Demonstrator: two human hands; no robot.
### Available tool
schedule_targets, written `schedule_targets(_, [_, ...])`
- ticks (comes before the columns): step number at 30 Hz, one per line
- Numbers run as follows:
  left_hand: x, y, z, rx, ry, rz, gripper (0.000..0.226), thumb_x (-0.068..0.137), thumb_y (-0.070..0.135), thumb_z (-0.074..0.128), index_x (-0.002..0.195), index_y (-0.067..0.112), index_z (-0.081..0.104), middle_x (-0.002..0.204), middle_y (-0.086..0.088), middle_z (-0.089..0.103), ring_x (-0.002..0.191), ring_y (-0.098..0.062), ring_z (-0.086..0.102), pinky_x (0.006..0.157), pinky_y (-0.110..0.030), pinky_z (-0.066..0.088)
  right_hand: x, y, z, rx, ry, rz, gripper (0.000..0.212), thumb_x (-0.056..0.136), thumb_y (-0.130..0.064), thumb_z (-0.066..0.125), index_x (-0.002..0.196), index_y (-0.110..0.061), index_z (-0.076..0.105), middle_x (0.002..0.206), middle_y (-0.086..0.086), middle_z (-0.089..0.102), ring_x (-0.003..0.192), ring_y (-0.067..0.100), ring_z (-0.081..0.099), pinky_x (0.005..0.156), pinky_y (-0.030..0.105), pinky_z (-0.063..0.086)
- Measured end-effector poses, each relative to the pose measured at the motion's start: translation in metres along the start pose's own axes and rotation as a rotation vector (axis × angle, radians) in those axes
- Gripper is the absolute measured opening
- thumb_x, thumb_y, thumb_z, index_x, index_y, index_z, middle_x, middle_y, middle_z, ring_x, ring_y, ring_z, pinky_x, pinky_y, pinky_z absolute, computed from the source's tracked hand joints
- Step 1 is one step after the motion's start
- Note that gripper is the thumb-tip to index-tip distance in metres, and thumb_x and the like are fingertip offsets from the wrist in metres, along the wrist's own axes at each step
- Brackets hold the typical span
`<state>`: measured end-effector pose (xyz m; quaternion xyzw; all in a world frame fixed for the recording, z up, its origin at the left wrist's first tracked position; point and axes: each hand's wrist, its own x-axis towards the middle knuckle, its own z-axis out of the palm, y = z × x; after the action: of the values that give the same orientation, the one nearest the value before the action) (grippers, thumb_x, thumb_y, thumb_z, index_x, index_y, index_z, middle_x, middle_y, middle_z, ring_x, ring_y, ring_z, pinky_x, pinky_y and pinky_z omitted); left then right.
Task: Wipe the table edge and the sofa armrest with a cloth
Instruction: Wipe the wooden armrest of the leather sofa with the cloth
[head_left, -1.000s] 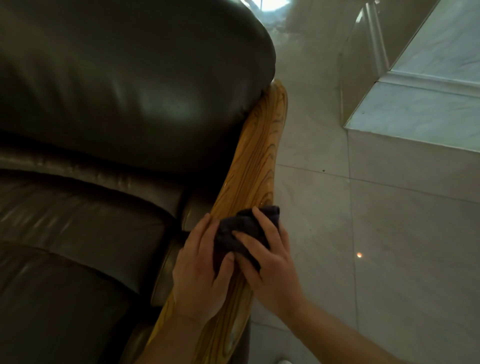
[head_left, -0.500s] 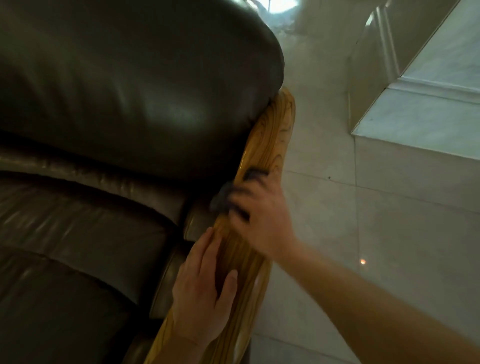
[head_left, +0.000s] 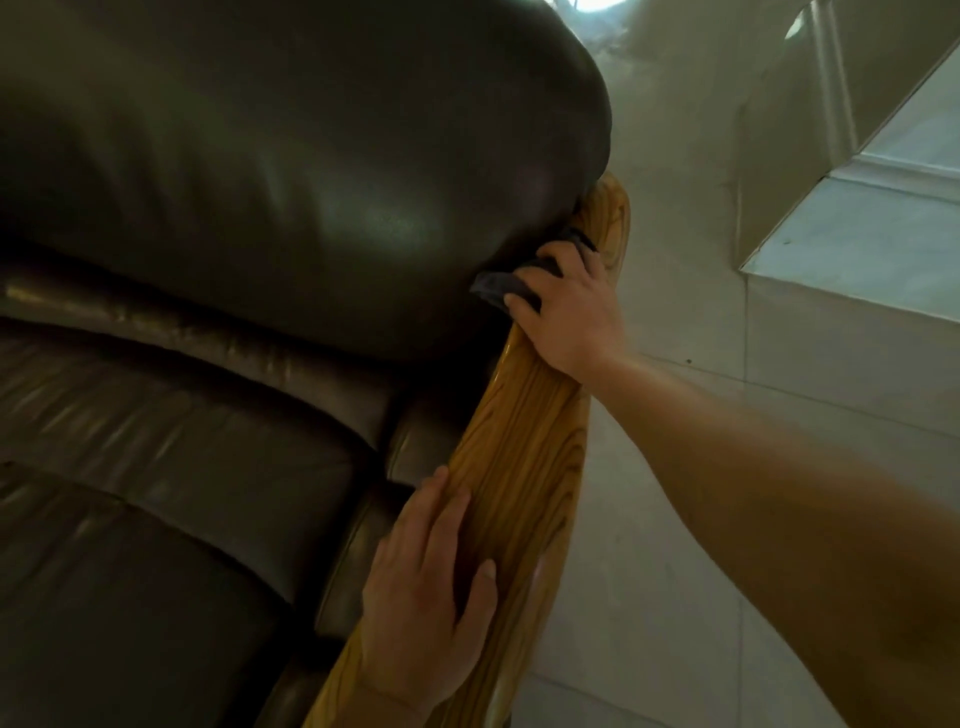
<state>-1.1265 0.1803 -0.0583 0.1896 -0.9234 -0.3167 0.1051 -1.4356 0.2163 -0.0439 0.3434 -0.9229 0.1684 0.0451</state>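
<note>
Nearest us, our left hand (head_left: 423, 597) lies flat and open on the wooden armrest (head_left: 519, 467), holding nothing. Farther along it, our right hand (head_left: 569, 312) presses the dark cloth (head_left: 496, 285) against the sofa cushion (head_left: 291, 171).

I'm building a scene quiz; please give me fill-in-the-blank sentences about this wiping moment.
1. The dark cloth is held by the ____ hand.
2. The left hand rests flat on the ____ armrest.
3. The sofa's back cushion is dark ____.

Missing words: right; wooden; leather
</note>
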Motion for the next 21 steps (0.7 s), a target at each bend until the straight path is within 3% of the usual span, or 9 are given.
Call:
schedule_targets(3, [0.0,0.0,0.001,0.02,-0.014,0.005,0.059,0.089,0.042,0.049,0.143,0.018,0.046,0.158,-0.002,0.033,0.135,-0.022,0.045,0.095,-0.049,0.05,-0.027,-0.014,-0.008,0.055,-0.036,0.034,0.04,0.093,-0.049,0.044,0.124,-0.033,0.063,0.144,0.001,0.044,0.14,0.037,0.026,0.117,0.052,0.02])
schedule_targets(8, [0.001,0.0,0.004,0.076,-0.015,-0.008,0.057,0.091,0.043,0.047,0.142,0.018,0.044,0.154,-0.003,0.037,0.132,-0.026,0.046,0.095,-0.046,0.05,-0.124,-0.03,-0.015,0.1,-0.117,-0.282,0.039,0.093,-0.053,0.048,0.13,-0.041,0.057,0.143,-0.006,0.048,0.141,0.032,0.031,0.117,0.054,0.019])
schedule_targets(11, [0.001,-0.003,0.006,0.084,-0.009,-0.002,0.055,0.092,0.042,0.046,0.142,0.018,0.044,0.154,-0.004,0.037,0.132,-0.027,0.046,0.096,-0.046,0.049,-0.112,-0.009,-0.018,0.047,-0.177,-0.402,0.044,0.092,-0.058,0.048,0.132,-0.04,0.056,0.145,-0.001,0.048,0.141,0.034,0.033,0.115,0.054,0.022])
schedule_targets(15, [0.0,-0.004,0.008,0.097,-0.012,0.005,0.057,0.092,0.042,0.047,0.144,0.02,0.042,0.157,-0.001,0.033,0.135,-0.024,0.043,0.099,-0.044,0.046,-0.059,-0.006,-0.016,0.005,-0.129,-0.098,0.046,0.091,-0.059,0.043,0.133,-0.044,0.054,0.153,0.002,0.037,0.144,0.038,0.02,0.117,0.053,0.02])
schedule_targets(18, [0.0,-0.004,0.006,0.104,-0.027,-0.007,0.059,0.091,0.044,0.046,0.145,0.021,0.039,0.158,-0.001,0.031,0.136,-0.023,0.042,0.1,-0.042,0.044,-0.075,-0.03,-0.007,0.077,-0.069,0.123,0.044,0.091,-0.055,0.046,0.131,-0.041,0.057,0.155,0.002,0.035,0.141,0.041,0.02,0.117,0.053,0.02])
schedule_targets(21, [0.0,0.0,0.004,0.094,-0.038,-0.023,0.06,0.089,0.045,0.046,0.143,0.017,0.044,0.155,-0.006,0.037,0.133,-0.027,0.045,0.1,-0.042,0.041,-0.137,-0.056,-0.007,0.105,0.009,0.039,0.041,0.092,-0.053,0.049,0.129,-0.038,0.059,0.151,0.003,0.04,0.138,0.044,0.028,0.115,0.057,0.021])
